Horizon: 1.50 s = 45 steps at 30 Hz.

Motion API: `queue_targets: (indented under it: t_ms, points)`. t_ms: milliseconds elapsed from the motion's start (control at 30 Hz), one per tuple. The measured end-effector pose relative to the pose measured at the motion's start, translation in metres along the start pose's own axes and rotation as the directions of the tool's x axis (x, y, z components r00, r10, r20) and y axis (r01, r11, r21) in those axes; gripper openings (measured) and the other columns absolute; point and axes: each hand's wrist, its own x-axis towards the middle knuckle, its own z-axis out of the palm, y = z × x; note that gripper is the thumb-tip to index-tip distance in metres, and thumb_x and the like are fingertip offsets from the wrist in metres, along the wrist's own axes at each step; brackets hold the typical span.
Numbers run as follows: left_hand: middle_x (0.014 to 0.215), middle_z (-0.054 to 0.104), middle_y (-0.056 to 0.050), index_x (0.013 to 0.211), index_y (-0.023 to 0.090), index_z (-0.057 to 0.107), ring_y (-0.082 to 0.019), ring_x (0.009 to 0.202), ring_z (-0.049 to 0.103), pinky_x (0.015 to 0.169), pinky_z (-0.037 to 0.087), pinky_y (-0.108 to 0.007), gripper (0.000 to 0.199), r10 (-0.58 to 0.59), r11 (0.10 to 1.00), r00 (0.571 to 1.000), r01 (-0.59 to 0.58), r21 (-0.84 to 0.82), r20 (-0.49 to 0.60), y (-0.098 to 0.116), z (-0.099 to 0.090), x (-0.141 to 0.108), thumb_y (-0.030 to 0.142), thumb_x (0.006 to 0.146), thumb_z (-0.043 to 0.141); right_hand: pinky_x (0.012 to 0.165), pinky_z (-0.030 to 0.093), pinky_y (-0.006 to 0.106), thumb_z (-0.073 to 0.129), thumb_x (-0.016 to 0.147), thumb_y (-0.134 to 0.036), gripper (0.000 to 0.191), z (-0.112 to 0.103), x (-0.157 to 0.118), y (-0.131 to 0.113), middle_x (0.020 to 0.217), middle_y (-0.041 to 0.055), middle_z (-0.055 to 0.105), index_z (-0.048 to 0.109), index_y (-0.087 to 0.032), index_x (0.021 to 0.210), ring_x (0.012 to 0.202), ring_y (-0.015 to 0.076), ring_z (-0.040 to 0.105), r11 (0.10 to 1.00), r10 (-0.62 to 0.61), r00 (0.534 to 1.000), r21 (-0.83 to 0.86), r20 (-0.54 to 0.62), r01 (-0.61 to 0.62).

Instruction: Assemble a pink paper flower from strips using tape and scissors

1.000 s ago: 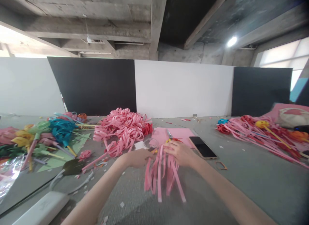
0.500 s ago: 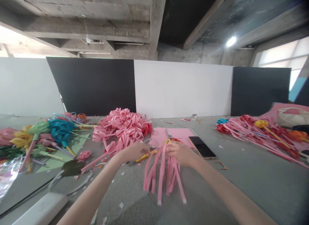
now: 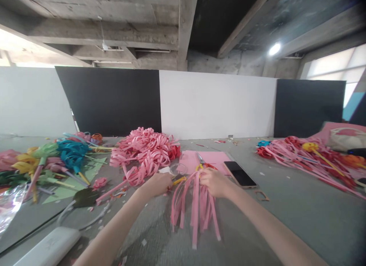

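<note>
Fringed pink paper strips (image 3: 195, 210) hang toward me over the table from under my right hand (image 3: 216, 182), whose fingers are closed on their upper ends. To the left, my left hand (image 3: 159, 184) is closed around a thin yellow stick (image 3: 179, 180), its tip pointing at the strips; the hand hides the rest of it. Just behind the hands lie scissors (image 3: 201, 159) with red and yellow about their handles. A clear ring like a tape roll (image 3: 178, 168) lies beyond my left hand. Pink paper sheets (image 3: 215, 157) lie under the scissors.
A phone (image 3: 239, 174) lies right of my right hand, with a small tan bracket-shaped piece (image 3: 262, 196) near it. A pink paper heap (image 3: 145, 153) stands back left, coloured paper flowers (image 3: 73, 153) farther left. More strips (image 3: 303, 159) lie right. A white power bank (image 3: 48, 247) sits front left.
My left hand has shifted slightly down and left, covering more of the yellow stick. The pink strips have swung a little; my right hand has barely moved.
</note>
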Motion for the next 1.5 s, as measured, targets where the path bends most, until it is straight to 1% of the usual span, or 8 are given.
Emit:
queue_targets:
  t_ms: [267, 467, 600, 900, 1033, 1167, 1400, 1500]
  points:
    - [0.079, 0.059, -0.004, 0.064, 0.017, 0.061, -0.014, 0.067, 0.053, 0.063, 0.039, -0.023, 0.021, 0.005, 0.995, 1.000, -0.005, -0.098, 0.001, 0.001, -0.003, -0.001, 0.011, 0.070, 0.042, 0.089, 0.035, 0.038, 0.047, 0.066, -0.006, 0.025, 0.000, -0.001, 0.000, 0.078, 0.0042, 0.067, 0.065, -0.018, 0.078, 0.100, 0.0197, 0.047, 1.000, 0.005, 1.000, -0.003, 0.007, -0.005]
    - [0.078, 0.059, -0.002, 0.075, 0.017, 0.058, -0.014, 0.071, 0.054, 0.065, 0.039, -0.021, 0.018, -0.055, 0.960, 0.997, 0.036, -0.278, -0.062, 0.000, -0.026, -0.006, 0.024, 0.076, 0.041, 0.089, 0.032, 0.039, 0.047, 0.068, -0.008, 0.025, -0.004, 0.000, -0.002, 0.078, 0.0042, 0.067, 0.065, -0.019, 0.080, 0.097, 0.0197, 0.048, 1.000, 0.015, 1.000, 0.010, 0.026, -0.015]
    - [0.061, 0.059, 0.001, 0.078, 0.017, 0.054, -0.012, 0.056, 0.055, 0.053, 0.038, -0.019, 0.023, -0.122, 0.910, 0.991, 0.089, -0.406, -0.056, 0.002, -0.045, -0.011, 0.030, 0.078, 0.035, 0.088, 0.031, 0.040, 0.047, 0.069, -0.012, 0.021, -0.007, 0.001, -0.005, 0.075, 0.0049, 0.066, 0.066, -0.019, 0.074, 0.093, 0.0211, 0.048, 0.999, 0.034, 0.998, 0.034, 0.043, -0.036]
    - [0.072, 0.062, 0.000, 0.077, 0.017, 0.061, -0.013, 0.066, 0.056, 0.057, 0.037, -0.019, 0.021, -0.028, 0.853, 1.000, 0.026, -0.521, 0.004, 0.039, -0.081, -0.018, 0.028, 0.072, 0.044, 0.074, 0.033, 0.029, 0.046, 0.071, -0.019, 0.023, -0.017, 0.008, -0.023, 0.057, 0.0041, 0.055, 0.059, -0.016, 0.052, 0.071, 0.0178, 0.048, 0.960, 0.203, 0.974, 0.177, 0.098, -0.218]
    - [0.074, 0.061, 0.001, 0.076, 0.017, 0.061, -0.012, 0.065, 0.052, 0.057, 0.035, -0.019, 0.019, -0.031, 0.873, 0.999, 0.042, -0.486, 0.030, 0.047, -0.086, -0.020, 0.024, 0.071, 0.044, 0.054, 0.030, 0.023, 0.037, 0.082, -0.038, 0.043, -0.009, 0.014, -0.032, 0.052, 0.0009, 0.050, 0.057, -0.016, 0.051, 0.053, 0.0125, 0.045, 0.877, 0.332, 0.926, 0.303, 0.180, -0.373]
    - [0.072, 0.058, 0.001, 0.076, 0.017, 0.060, -0.012, 0.064, 0.050, 0.056, 0.033, -0.020, 0.019, -0.044, 0.887, 0.998, 0.061, -0.458, 0.049, 0.047, -0.085, -0.022, 0.023, 0.071, 0.043, 0.042, 0.022, 0.021, 0.042, 0.077, -0.050, 0.048, 0.002, 0.018, -0.040, 0.043, -0.0034, 0.040, 0.054, -0.015, 0.047, 0.039, 0.0072, 0.034, 0.754, 0.405, 0.867, 0.430, 0.291, -0.497]
    - [0.061, 0.053, 0.003, 0.067, 0.016, 0.060, -0.012, 0.059, 0.047, 0.054, 0.031, -0.021, 0.011, 0.081, 0.876, 0.980, 0.016, -0.482, 0.180, 0.051, -0.086, -0.023, 0.018, 0.066, 0.049, 0.041, 0.022, 0.019, 0.057, 0.066, -0.031, 0.025, -0.003, 0.018, -0.043, 0.042, -0.0043, 0.043, 0.057, -0.015, 0.048, 0.041, 0.0064, 0.035, 0.537, 0.468, 0.793, 0.587, 0.390, -0.606]
    - [0.062, 0.052, 0.004, 0.066, 0.017, 0.060, -0.011, 0.061, 0.047, 0.054, 0.031, -0.020, 0.009, 0.134, 0.815, 0.968, 0.013, -0.579, 0.211, 0.056, -0.076, -0.018, 0.015, 0.064, 0.052, 0.041, 0.023, 0.018, 0.056, 0.067, -0.030, 0.021, -0.010, 0.016, -0.037, 0.047, -0.0040, 0.047, 0.059, -0.015, 0.053, 0.043, 0.0060, 0.036, 0.446, 0.462, 0.780, 0.650, 0.421, -0.615]
